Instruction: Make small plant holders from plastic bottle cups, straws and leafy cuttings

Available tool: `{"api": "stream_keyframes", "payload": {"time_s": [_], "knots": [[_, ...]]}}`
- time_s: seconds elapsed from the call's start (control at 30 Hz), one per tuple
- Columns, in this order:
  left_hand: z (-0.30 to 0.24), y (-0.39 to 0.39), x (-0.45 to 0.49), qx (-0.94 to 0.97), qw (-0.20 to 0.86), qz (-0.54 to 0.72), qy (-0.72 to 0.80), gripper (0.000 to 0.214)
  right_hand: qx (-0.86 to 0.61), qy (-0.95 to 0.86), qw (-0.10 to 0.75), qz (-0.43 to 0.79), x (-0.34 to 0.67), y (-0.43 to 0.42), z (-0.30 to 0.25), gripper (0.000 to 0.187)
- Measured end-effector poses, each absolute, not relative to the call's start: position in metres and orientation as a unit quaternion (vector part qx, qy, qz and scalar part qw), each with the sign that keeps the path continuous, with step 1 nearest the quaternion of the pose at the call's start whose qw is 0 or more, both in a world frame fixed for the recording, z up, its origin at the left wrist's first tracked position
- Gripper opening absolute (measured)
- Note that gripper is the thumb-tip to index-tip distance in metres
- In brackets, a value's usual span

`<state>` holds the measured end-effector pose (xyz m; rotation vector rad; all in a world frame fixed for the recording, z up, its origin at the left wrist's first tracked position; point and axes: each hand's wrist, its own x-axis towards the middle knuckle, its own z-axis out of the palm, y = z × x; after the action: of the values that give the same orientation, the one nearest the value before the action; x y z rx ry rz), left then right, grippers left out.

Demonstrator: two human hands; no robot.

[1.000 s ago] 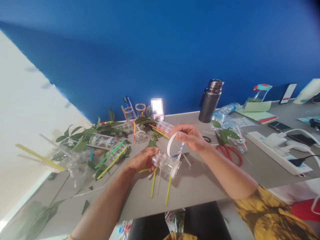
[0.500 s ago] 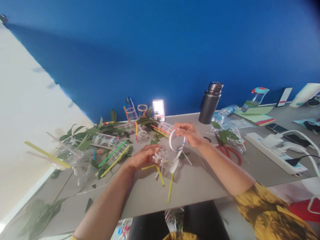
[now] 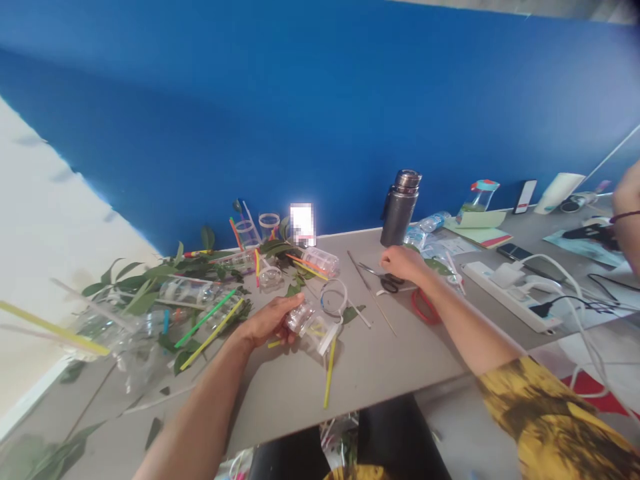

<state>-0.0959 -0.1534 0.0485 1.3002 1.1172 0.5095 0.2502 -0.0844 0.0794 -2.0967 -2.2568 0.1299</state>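
1. Clear bottle (image 3: 314, 328): in L hand (image 3: 273, 321), mid table (image 3: 390, 373), in front of the person. Lies tilted, wide end pointing R & toward the person, white band at that end's rim.
2. L hand grip: closed round the bottle's narrower end, thumb on top.
3. Tape roll (image 3: 323, 300): white ring just behind the bottle's wide end, no hand on it; a white strip seems to run from roll to rim.
4. R hand (image 3: 404, 262): fingers curled, just behind black-handled scissors (image 3: 391, 283). Can't tell if it holds anything, fingertips hidden.
5. Red-handled scissors (image 3: 424, 308): on table, partly under R forearm.
6. Thin stick (image 3: 373, 293): on table btwn tape roll & black-handled scissors.
7. Yellow straw (image 3: 329, 377): near side of bottle, pointing toward table's front edge.
8. L side of table: leafy cuttings, more clear bottles, green straw (image 3: 206, 318).
9. Back, by blue wall: dark thermos (image 3: 401, 210), upright.
10. R side: white power strip (image 3: 505, 293) w/ plugs in; another person's arm (image 3: 627, 200) at far R edge.
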Motion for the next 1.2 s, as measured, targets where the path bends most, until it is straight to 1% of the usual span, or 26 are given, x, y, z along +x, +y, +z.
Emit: {"api": "stream_keyframes", "payload": {"time_s": [0.07,0.1,0.17,0.33,0.43,0.5,0.6,0.63,0.7,0.73,0.77,0.83,0.93,1.2], "knots": [[0.049,-0.154,-0.095,0.569,0.626,0.216,0.488,0.068,-0.686,-0.725,-0.030,0.047,0.264,-0.089,0.084,0.021],[0.049,-0.154,-0.095,0.571,0.627,0.212,0.486,0.068,-0.684,-0.726,-0.045,0.055,0.268,-0.091,0.084,0.017],[0.050,-0.154,-0.095,0.575,0.628,0.206,0.482,0.067,-0.677,-0.731,-0.057,0.065,0.271,-0.095,0.080,0.015],[0.048,-0.154,-0.096,0.582,0.635,0.200,0.467,0.069,-0.665,-0.741,-0.062,0.067,0.266,-0.098,0.071,0.017],[0.045,-0.153,-0.098,0.576,0.640,0.202,0.467,0.069,-0.664,-0.741,-0.047,0.085,0.274,-0.095,0.073,0.014],[0.044,-0.152,-0.098,0.570,0.643,0.206,0.469,0.068,-0.660,-0.739,-0.028,0.128,0.285,-0.093,0.076,0.016],[0.043,-0.151,-0.098,0.571,0.648,0.204,0.460,0.069,-0.642,-0.743,0.031,0.189,0.298,-0.096,0.081,0.019],[0.043,-0.151,-0.098,0.573,0.649,0.202,0.458,0.069,-0.629,-0.754,0.055,0.183,0.299,-0.100,0.083,0.022],[0.043,-0.151,-0.098,0.576,0.648,0.197,0.458,0.071,-0.588,-0.796,0.087,0.119,0.293,-0.113,0.087,0.033],[0.043,-0.150,-0.099,0.575,0.648,0.195,0.460,0.071,-0.564,-0.818,0.088,0.069,0.287,-0.121,0.089,0.038],[0.042,-0.150,-0.099,0.573,0.650,0.192,0.461,0.071,-0.532,-0.842,0.082,0.021,0.280,-0.131,0.091,0.040],[0.041,-0.149,-0.100,0.565,0.657,0.187,0.463,0.072,-0.476,-0.876,0.068,-0.047,0.265,-0.149,0.096,0.031],[0.038,-0.146,-0.101,0.548,0.669,0.189,0.465,0.073,-0.415,-0.903,0.052,-0.093,0.249,-0.169,0.101,0.021],[0.039,-0.145,-0.102,0.530,0.688,0.181,0.462,0.075,-0.396,-0.908,0.008,-0.139,0.238,-0.188,0.106,0.017]]}}
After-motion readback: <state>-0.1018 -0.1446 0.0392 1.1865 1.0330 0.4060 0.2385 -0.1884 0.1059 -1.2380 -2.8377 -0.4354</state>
